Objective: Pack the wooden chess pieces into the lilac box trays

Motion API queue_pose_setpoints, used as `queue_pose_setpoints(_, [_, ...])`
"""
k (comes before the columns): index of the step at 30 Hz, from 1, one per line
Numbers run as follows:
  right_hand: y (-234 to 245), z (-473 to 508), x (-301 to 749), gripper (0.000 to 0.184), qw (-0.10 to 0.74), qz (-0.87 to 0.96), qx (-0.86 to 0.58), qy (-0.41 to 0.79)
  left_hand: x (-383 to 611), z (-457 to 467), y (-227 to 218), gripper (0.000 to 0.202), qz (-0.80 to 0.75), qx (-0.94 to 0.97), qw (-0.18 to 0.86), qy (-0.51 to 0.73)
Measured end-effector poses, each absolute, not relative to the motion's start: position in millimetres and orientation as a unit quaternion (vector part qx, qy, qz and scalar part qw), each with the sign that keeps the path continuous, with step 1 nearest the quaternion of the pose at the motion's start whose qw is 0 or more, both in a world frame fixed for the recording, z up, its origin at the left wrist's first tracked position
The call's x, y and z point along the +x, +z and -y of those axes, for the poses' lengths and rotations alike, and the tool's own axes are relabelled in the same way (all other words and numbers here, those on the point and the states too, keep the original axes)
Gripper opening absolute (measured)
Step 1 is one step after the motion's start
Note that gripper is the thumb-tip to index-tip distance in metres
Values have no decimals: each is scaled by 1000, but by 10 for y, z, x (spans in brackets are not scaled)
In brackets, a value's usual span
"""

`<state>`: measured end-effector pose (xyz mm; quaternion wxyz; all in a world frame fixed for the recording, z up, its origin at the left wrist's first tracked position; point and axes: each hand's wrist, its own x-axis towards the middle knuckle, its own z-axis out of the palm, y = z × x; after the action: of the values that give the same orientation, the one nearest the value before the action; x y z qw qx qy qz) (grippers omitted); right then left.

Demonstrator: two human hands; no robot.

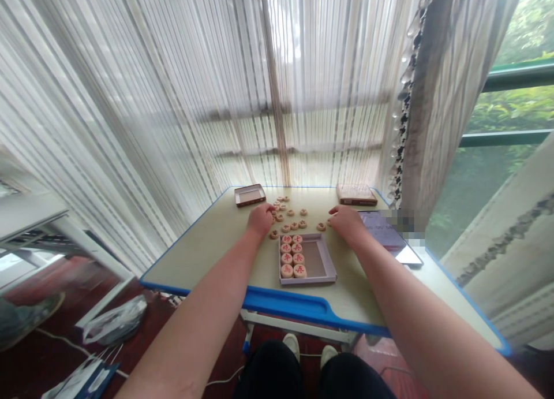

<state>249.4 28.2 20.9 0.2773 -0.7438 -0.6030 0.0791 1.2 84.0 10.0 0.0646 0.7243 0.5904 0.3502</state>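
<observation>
Round wooden Chinese chess pieces (303, 212) lie scattered over the middle of the table. My left hand (260, 219) is at the left side of this group, fingers curled down among the pieces; what they hold, if anything, is hidden. On the right, my right hand (345, 221) has its fingertips closed at the edge of a partly hidden Chinese chess piece (329, 222). Between my forearms sits an open shallow box (329, 266). Two columns of pieces with red characters (286, 259) fill its left side, and its right side shows bare bottom.
An open box lid or tray (250, 202) rests at the table's far left, and a closed-looking box (357, 194) at the far right. A tablet-like device (387, 234) lies beside my right forearm. The table (194, 246) has a blue rim; curtains (234, 116) hang behind it.
</observation>
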Motion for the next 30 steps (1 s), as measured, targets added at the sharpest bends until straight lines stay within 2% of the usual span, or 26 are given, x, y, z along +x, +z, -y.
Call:
queue_pose_setpoints(5, [258,-283,2475,34,310,606,-723,117,17,-785,131,31,-591,732,68,333])
queue_pose_setpoints(12, [279,-232,2413,27,228,653,-715,99,23,-780,124,28,-579,739,63,339])
queue_pose_setpoints(15, [278,-208,2392,31,220,675,-698,88,37,-750,138,28,-587,732,62,340])
queue_pose_setpoints(18, [277,-194,2374,27,217,692,-682,88,68,-717,144,26,-591,731,66,334])
queue_pose_setpoints(21, [251,-203,2342,22,224,718,-655,76,91,-723,130,25,-578,741,92,328])
queue_pose_setpoints(25, [173,-248,2268,27,261,753,-603,26,50,-801,127,23,-603,691,129,377])
queue_pose_setpoints(30, [127,-268,2196,33,278,799,-530,60,-18,-857,133,25,-629,653,77,414])
